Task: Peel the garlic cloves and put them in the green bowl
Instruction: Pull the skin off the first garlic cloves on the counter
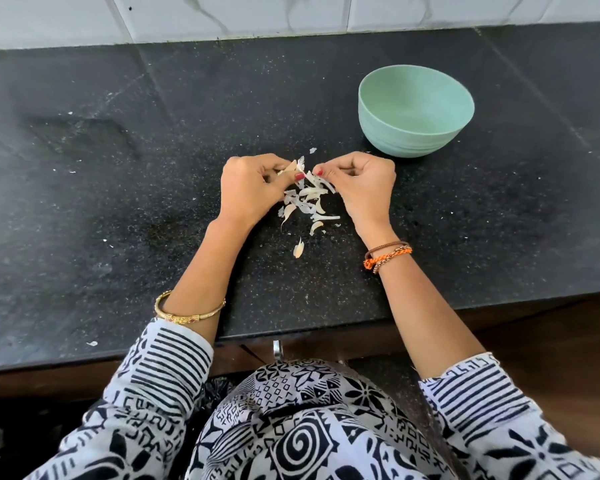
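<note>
My left hand (248, 187) pinches a garlic clove (289, 167) between thumb and fingers above the black counter. My right hand (362, 183) sits just to its right and pinches a strip of papery skin (321, 181) that hangs from the clove. Below both hands lies a small heap of white peels (309, 207). One loose pale piece (298, 249), a clove or a thick peel, lies nearer to me. The green bowl (414, 110) stands upright to the right and behind my right hand; no garlic is visible inside it.
The black speckled counter (118, 185) runs from a white tiled wall (291, 12) at the back to its front edge (309, 336) by my body. Small skin flakes (91, 343) are scattered on it. A cabinet handle (277, 348) shows under the edge.
</note>
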A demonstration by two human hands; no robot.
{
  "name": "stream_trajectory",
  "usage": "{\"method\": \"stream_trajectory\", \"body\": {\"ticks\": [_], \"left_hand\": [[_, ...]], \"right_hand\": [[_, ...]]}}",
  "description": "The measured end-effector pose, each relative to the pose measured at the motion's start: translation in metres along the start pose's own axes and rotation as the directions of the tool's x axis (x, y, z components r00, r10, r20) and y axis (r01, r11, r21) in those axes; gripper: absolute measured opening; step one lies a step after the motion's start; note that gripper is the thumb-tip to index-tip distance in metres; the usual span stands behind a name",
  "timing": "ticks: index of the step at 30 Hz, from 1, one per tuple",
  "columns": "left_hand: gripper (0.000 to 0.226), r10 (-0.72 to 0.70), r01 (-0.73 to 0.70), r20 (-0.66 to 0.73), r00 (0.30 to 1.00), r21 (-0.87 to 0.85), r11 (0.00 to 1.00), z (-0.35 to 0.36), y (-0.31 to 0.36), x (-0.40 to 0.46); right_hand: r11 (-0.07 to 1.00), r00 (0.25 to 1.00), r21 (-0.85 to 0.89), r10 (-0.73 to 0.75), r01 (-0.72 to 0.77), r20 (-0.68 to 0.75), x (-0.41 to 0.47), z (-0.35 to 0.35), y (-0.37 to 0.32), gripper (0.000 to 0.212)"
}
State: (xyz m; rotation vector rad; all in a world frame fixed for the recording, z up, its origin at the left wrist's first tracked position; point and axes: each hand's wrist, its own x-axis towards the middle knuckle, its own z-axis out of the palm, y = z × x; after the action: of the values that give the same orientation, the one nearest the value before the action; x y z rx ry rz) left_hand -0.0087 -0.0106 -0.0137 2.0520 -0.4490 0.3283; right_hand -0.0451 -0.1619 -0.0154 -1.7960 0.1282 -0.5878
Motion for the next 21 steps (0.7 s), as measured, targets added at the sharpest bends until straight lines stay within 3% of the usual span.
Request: {"method": "stream_trajectory", "body": {"ticks": [4, 13, 18, 21], "left_hand": [[0.031, -0.048, 0.048, -0.072, 0.996, 0.003, 0.999, -0.004, -0.006, 0.0035], [0.025, 0.095, -0.087, -0.09, 0.991, 0.088, 0.992, -0.0062, -0.0077, 0.0016], [0.017, 0.138, -0.134, -0.131, 0.982, 0.036, 0.99, -0.0064, -0.0062, -0.0005], [0.023, 0.168, -0.16, -0.166, 0.972, 0.06, 0.985, -0.0038, -0.0062, -0.0004]], "right_hand": [[0.998, 0.998, 0.036, 0.053, -0.052, -0.041, 0.0011, -0.0036, 0.0022, 0.018], [0.991, 0.987, -0.047, -0.115, 0.121, 0.114, -0.0051, -0.0002, -0.0007, 0.008], [0.983, 0.987, -0.095, -0.152, 0.156, 0.046, -0.0041, 0.0006, 0.0032, 0.021], [0.992, 0.99, -0.01, -0.122, 0.122, -0.063, -0.0088, -0.0006, -0.0017, 0.009]]}}
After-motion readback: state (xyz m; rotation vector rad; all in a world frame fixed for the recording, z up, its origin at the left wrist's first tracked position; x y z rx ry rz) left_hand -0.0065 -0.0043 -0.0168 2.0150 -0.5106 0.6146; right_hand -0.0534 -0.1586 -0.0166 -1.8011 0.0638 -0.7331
